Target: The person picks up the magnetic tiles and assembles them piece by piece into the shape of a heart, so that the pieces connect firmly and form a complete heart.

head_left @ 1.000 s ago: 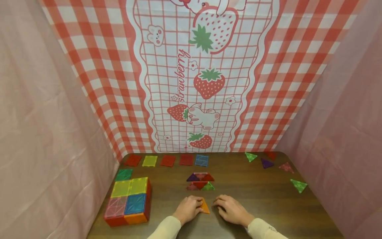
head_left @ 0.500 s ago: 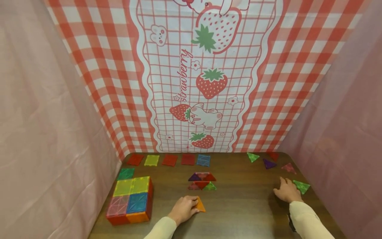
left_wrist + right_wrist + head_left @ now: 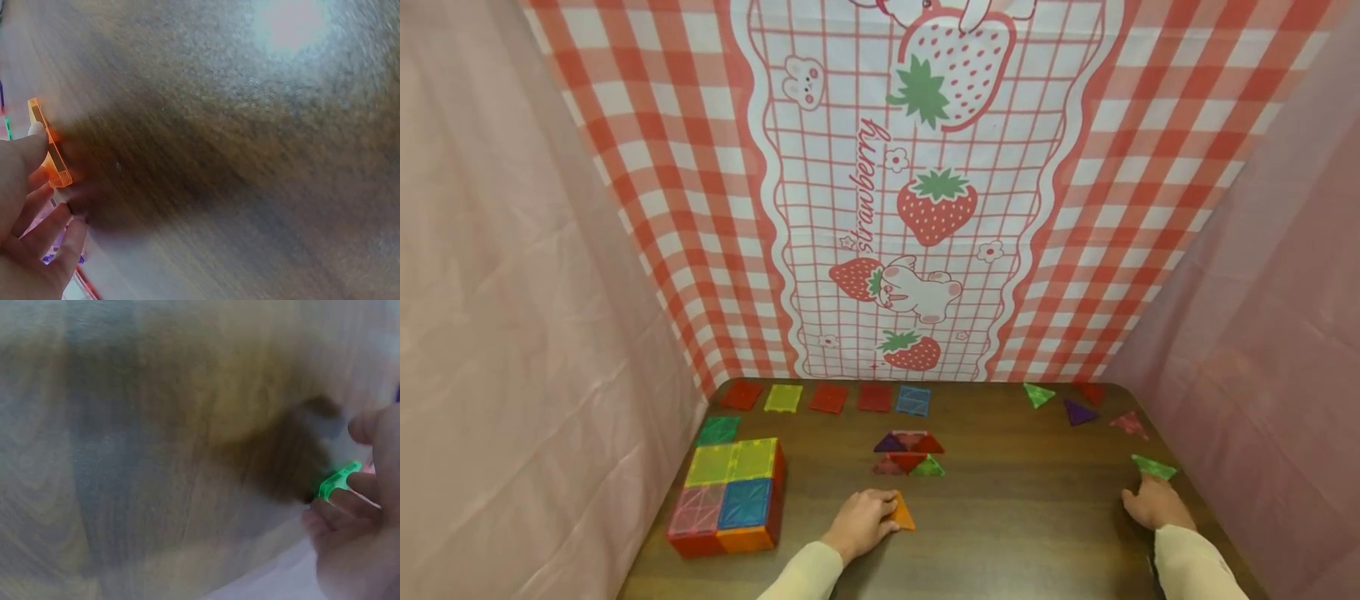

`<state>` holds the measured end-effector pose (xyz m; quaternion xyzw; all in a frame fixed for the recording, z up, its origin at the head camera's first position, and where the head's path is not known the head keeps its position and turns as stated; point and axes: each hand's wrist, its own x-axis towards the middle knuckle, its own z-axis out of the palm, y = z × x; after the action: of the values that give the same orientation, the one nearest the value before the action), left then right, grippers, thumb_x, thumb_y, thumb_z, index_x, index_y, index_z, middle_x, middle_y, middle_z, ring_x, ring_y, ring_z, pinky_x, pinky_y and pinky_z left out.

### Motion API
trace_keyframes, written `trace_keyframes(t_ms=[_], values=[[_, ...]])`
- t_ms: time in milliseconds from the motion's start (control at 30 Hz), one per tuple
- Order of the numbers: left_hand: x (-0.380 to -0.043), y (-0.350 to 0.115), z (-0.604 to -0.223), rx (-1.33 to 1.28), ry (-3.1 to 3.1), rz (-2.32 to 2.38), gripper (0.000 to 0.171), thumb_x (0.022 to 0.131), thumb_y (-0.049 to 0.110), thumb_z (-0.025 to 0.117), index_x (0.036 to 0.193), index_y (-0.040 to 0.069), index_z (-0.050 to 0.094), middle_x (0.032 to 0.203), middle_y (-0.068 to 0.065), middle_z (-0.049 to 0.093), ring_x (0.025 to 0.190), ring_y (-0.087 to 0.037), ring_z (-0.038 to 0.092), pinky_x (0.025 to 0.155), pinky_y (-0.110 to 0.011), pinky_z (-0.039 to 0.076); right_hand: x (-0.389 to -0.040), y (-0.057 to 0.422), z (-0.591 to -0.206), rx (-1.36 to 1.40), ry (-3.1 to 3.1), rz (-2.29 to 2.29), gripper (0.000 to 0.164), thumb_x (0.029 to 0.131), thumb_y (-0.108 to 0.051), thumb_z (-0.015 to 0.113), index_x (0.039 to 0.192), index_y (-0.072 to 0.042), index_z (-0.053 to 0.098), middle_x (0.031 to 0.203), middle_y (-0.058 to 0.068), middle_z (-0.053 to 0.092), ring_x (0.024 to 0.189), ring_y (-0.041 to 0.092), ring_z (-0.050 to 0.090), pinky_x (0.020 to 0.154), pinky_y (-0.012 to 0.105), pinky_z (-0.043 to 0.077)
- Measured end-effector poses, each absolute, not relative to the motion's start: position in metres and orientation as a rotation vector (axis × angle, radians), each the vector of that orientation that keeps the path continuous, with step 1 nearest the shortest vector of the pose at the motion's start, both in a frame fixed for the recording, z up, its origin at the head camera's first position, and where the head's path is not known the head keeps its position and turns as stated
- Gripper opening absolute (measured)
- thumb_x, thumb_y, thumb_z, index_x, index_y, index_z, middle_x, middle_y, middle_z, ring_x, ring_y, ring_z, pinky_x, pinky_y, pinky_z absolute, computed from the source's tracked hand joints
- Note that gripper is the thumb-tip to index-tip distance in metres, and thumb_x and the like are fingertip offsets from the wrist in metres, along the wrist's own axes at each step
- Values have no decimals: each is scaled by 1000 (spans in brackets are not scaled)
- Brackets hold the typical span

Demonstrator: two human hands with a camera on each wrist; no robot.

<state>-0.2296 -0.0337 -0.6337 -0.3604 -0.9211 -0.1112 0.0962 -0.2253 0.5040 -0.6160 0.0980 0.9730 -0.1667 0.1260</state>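
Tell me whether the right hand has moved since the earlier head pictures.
Yes: judged against the table in the head view, the right hand has moved right, from near the orange triangle to the green triangle.

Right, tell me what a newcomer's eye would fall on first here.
Most likely the big red-and-white strawberry cloth behind the table. Next, perhaps, the block of coloured tiles at the table's left. Then the left hand holding an orange triangle near the front middle, and the right hand at a green triangle by the right edge.
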Motion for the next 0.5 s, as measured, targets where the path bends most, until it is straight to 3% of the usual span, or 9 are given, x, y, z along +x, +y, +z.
trace_keyframes(t_ms=[233, 367, 500], values=[[-229, -33, -632, -1049, -2758, -317, 35, 88, 35, 77, 115, 13, 78, 128, -2, 71, 113, -18, 68, 89, -34, 56, -230, 474, -621, 178, 3031, -443, 37, 90, -13, 51, 106, 20, 60, 110, 44, 51, 91, 62, 60, 75, 67, 51], [-228, -32, -630, -1035, -2795, -327, 35, 88, 35, 77, 116, 14, 78, 129, -1, 71, 114, -18, 67, 89, -34, 56, -227, 448, -630, -10, 3182, -408, 26, 88, -8, 59, 101, 14, 64, 98, 32, 54, 76, 50, 65, 66, 60, 54], [-227, -32, -631, -1035, -2792, -328, 35, 89, 35, 77, 117, 13, 78, 129, -2, 71, 114, -18, 67, 88, -35, 56, -224, 416, -639, -236, 3317, -377, 29, 84, -8, 70, 107, 10, 67, 98, 21, 61, 80, 42, 67, 70, 57, 55]])
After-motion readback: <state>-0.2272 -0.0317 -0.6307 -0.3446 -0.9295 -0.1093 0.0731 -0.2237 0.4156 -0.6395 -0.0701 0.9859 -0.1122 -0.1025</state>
